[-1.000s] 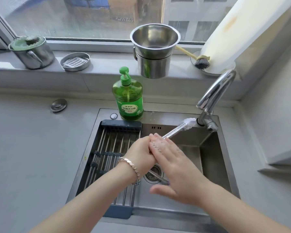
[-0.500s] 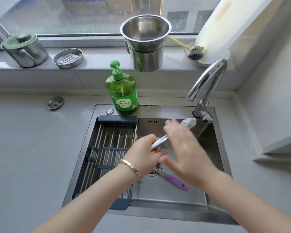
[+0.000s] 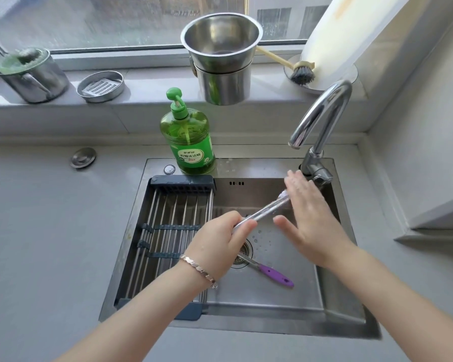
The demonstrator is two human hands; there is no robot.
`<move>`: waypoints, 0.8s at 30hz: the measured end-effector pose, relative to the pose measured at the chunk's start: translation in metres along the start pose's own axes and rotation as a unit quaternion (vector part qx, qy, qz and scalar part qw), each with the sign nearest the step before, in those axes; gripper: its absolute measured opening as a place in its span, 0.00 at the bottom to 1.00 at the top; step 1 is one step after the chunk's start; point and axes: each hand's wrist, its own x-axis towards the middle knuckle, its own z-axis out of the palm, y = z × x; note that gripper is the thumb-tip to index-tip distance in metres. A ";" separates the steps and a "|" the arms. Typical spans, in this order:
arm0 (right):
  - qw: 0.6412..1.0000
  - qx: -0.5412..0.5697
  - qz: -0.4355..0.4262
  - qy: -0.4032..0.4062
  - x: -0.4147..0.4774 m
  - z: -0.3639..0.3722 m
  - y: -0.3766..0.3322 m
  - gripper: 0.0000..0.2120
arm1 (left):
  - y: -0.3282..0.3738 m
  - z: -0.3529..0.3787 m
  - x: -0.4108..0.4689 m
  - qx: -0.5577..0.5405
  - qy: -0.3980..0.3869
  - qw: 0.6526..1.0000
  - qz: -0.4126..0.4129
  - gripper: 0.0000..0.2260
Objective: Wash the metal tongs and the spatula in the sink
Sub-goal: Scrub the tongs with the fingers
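My left hand [image 3: 221, 242] grips the near end of the metal tongs [image 3: 268, 209] over the steel sink [image 3: 267, 307]; the tongs point up and right, and their white tips sit under my right palm. My right hand [image 3: 309, 219] is flat with fingers spread, resting against the far half of the tongs, its fingertips close to the tap's base. The spatula [image 3: 271, 273] lies on the sink floor by the drain, purple handle toward the lower right, its head hidden under my left hand.
A tap [image 3: 322, 121] arches over the sink's back right corner. A green soap bottle [image 3: 190, 138] stands on the rim behind a roll-up drying rack [image 3: 168, 231] that covers the sink's left half. On the sill are steel pots, a brush and a white board.
My right hand has slid from the tongs' near end, beside my left hand, up along them toward the tips by the tap. The spatula's purple handle came into view.
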 end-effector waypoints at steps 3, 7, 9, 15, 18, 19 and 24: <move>0.994 -0.025 -0.098 -0.030 -0.005 0.009 -0.015 0.47 | -0.001 0.001 0.000 0.011 -0.004 1.000 0.000 0.14; 0.999 0.013 -0.033 -0.006 -0.003 0.006 0.004 0.50 | -0.003 0.001 -0.002 0.010 -0.015 1.000 -0.005 0.13; 1.000 0.005 -0.021 0.010 -0.002 0.004 0.005 0.50 | -0.004 0.003 -0.002 0.002 -0.013 1.000 -0.012 0.13; 0.990 0.120 -0.051 0.052 -0.006 0.020 0.005 0.31 | -0.006 0.016 -0.005 -0.054 -0.026 0.997 -0.038 0.14; 0.826 0.467 0.269 0.167 0.003 0.012 0.016 0.24 | -0.008 0.017 -0.006 -0.070 -0.029 0.996 -0.042 0.14; 0.720 0.596 0.314 0.168 0.006 0.010 0.018 0.24 | -0.009 0.018 -0.007 -0.063 -0.033 0.997 -0.041 0.14; 0.474 0.790 0.363 0.138 0.016 0.007 0.000 0.04 | -0.007 0.025 -0.008 -0.001 -0.033 0.999 -0.025 0.14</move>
